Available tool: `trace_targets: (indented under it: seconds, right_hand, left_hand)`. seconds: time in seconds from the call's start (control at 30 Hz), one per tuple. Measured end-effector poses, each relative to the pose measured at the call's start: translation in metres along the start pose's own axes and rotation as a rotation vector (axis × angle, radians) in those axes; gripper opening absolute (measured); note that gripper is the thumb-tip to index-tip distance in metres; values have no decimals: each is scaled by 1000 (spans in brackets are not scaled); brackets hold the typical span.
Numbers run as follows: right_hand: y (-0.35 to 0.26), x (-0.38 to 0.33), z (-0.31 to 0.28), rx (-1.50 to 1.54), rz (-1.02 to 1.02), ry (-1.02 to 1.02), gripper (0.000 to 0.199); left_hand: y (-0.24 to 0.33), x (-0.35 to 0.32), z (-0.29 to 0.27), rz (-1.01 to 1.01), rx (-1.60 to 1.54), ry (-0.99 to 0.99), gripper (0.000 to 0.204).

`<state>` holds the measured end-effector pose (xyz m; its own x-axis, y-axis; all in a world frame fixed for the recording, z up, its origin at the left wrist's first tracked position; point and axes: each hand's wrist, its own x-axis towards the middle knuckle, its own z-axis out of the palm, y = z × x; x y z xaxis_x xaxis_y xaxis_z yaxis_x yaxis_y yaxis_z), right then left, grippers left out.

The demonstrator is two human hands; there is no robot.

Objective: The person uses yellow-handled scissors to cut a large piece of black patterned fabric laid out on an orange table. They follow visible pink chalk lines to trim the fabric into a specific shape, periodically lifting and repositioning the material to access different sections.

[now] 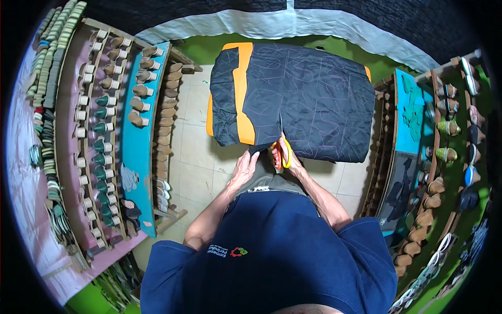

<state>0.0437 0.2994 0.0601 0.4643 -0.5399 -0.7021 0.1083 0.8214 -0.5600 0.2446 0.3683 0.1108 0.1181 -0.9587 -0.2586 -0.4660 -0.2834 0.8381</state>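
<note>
A wide black cloth [324, 99] marked with thin curved chalk-like outlines covers most of an orange board [243, 94] in front of me. My right hand [288, 157] grips yellow-handled scissors [287, 153]; their blades point away from me and lie along a slit in the cloth. Just to the left, my left hand [245, 166] pinches the near edge of the cloth beside the cut. Further left, a separate dark piece of cloth [222, 99] lies on the board, with a strip of orange showing between.
Racks of wooden shoe lasts [140, 104] and shoe parts stand along the left. More racks with shoes [447, 128] line the right, beside a turquoise panel [408, 110]. Pale floor tiles [196, 157] show around the board. A white and black sheet [261, 26] hangs behind.
</note>
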Motion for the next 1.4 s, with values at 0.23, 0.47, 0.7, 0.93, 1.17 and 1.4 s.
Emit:
trace_targets:
  seconds: [0.23, 0.47, 0.7, 0.93, 1.17, 1.4]
  right_hand:
    - [4, 14, 29, 36, -73, 161, 78]
    - [6, 18, 48, -11, -57, 285, 75]
    - [8, 14, 63, -40, -113, 465, 75]
    - [4, 17, 68, -24, -123, 474, 75]
    - [-16, 36, 60, -38, -115, 426, 79]
    - [-14, 29, 61, -134, -187, 490, 80]
  left_hand:
    - [-12, 21, -25, -122, -50, -90, 34]
    - [-67, 36, -26, -107, -211, -98, 38]
    - [-79, 44, -35, -362, -370, -223, 44]
    - [-86, 44, -39, -427, -380, -224, 43]
    - [-66, 36, -43, -380, -353, -211, 41]
    - [-66, 33, -45, -383, -306, -188, 42]
